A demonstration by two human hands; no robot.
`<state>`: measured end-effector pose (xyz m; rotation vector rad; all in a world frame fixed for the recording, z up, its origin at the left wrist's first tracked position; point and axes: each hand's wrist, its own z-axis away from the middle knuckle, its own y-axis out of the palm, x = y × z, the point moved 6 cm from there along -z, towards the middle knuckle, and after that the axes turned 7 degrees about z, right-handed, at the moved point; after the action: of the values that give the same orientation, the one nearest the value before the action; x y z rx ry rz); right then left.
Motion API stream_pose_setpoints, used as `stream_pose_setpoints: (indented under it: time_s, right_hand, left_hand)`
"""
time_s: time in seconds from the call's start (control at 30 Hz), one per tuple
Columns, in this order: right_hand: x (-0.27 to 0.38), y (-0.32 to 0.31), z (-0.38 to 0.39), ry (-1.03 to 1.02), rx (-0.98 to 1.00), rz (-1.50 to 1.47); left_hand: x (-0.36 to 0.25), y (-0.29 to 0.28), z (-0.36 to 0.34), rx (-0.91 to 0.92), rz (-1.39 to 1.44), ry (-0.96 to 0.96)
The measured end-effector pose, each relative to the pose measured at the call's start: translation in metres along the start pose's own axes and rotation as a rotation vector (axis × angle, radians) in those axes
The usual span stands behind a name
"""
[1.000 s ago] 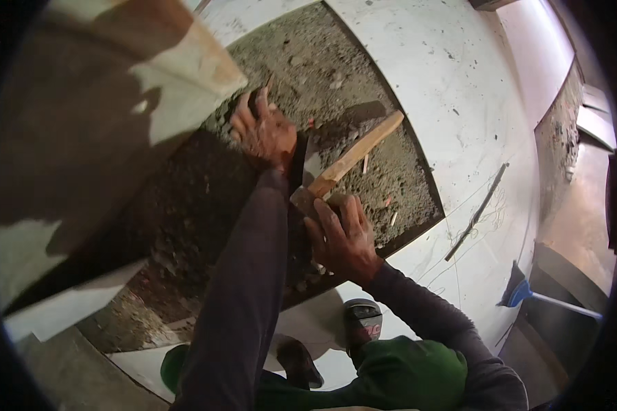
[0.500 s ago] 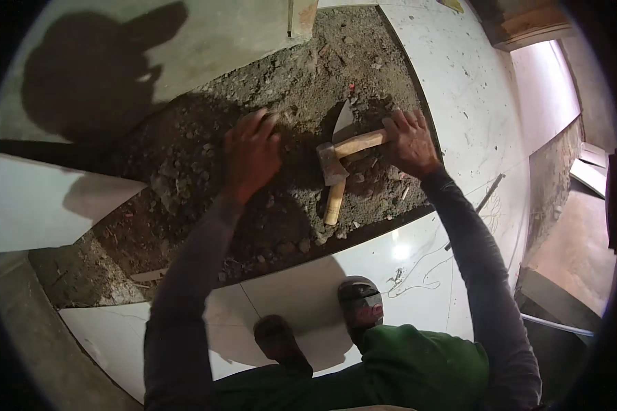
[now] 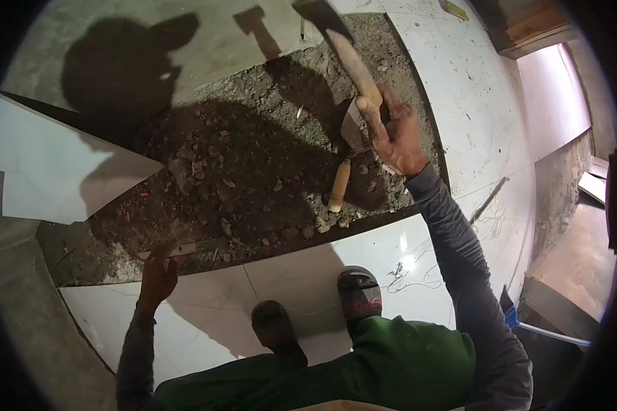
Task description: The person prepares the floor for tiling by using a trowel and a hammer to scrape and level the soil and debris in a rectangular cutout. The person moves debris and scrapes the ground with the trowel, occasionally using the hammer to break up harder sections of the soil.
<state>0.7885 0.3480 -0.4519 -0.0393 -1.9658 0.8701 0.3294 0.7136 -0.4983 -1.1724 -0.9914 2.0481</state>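
Note:
My right hand (image 3: pixel 399 137) is closed round the wooden handle of a hammer (image 3: pixel 353 61), raised with its dark, broad head at the top of the view. Below it a trowel (image 3: pixel 339 185) lies on the rubble, its pale wooden handle toward me and its blade partly behind my hand. At the lower left my left hand (image 3: pixel 159 277) is over the near edge of the soil, its fingers at a thin, pale strip (image 3: pixel 187 248). Those fingers are dark and blurred, so whether they grip the strip is unclear.
Loose soil and rubble (image 3: pixel 253 157) fill a bed between white floor tiles (image 3: pixel 459 89). A cut white tile (image 3: pixel 68 164) juts over its left side. My shoes (image 3: pixel 358 293) stand on the tiles at the near edge. A dark rod (image 3: pixel 490 198) and string lie at right.
My right hand has lifted the hammer off the trowel, swinging its head up and away. My left hand has moved from mid-rubble back toward me and left, to the pale strip.

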Motion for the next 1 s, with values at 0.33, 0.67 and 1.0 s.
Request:
stream_pose_setpoints:
  time_s: [0.33,0.67,1.0]
  right_hand:
    - [-0.081,0.003,-0.016,0.037,0.310,0.377]
    - [-0.157,0.009,-0.030,-0.077,0.361,0.338]
    - [-0.178,0.016,-0.034,0.060,0.460,0.573]
  left_hand:
    - [0.014,0.005,0.072,0.101,0.226,-0.419]
    - [-0.015,-0.018,0.058,0.083,0.237,-0.428]
    - [-0.009,-0.014,0.075,0.210,0.181,-0.457]
